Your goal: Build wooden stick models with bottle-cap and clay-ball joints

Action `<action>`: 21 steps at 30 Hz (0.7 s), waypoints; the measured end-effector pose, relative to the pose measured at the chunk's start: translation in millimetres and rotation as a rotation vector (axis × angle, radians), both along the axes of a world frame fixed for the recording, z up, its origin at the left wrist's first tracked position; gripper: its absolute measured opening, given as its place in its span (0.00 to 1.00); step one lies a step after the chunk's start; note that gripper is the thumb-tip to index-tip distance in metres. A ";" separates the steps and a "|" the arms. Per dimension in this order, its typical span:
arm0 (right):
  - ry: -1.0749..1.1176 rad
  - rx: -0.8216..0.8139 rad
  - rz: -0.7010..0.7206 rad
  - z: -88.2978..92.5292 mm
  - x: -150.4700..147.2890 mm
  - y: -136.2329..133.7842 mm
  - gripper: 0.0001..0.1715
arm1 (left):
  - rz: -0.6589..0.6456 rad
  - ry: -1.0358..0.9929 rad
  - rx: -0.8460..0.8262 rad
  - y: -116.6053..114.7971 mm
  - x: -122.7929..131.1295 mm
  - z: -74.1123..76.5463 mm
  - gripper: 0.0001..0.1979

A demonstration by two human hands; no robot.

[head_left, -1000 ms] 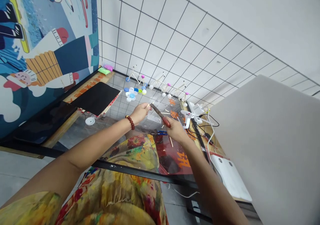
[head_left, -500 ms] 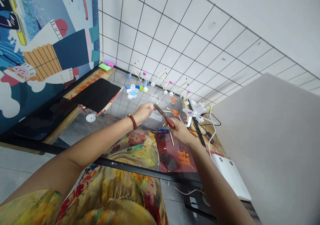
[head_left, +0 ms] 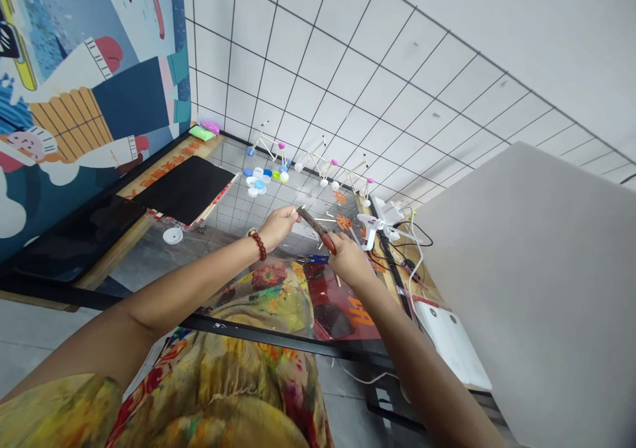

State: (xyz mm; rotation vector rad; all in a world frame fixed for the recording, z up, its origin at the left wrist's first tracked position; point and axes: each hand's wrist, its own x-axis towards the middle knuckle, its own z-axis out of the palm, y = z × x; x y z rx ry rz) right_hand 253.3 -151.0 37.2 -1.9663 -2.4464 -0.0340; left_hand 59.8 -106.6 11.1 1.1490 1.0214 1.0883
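Observation:
My left hand (head_left: 276,228), with a beaded bracelet at the wrist, is closed in a pinch on a thin pale wooden stick (head_left: 294,211). Wrapped round the red handle of a rusty, pliers-like tool (head_left: 311,221) is my right hand (head_left: 348,260). The tool's dark jaws reach left to the stick, close to my left fingertips. Whether the jaws touch the stick I cannot tell. Below the tool lie blue-handled scissors (head_left: 317,259), partly hidden by my right hand. Short loose sticks (head_left: 325,219) are scattered behind the tool on the glossy tabletop.
Several stick frames (head_left: 311,160) with coloured caps stand along the gridded wall. Bottle caps (head_left: 257,183) cluster in front of them. A white glue gun (head_left: 370,229) with cables is at the right. Black sheet (head_left: 186,189) and a white round lid (head_left: 173,236) lie left.
The whole view has shifted slightly, so things sit a little further left. Both hands keep their holds, and the tool stays at the stick.

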 end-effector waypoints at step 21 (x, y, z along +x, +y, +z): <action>-0.123 0.358 -0.002 27.8 35.3 27.9 0.18 | 0.104 -0.300 -0.169 8.7 -7.7 15.9 0.10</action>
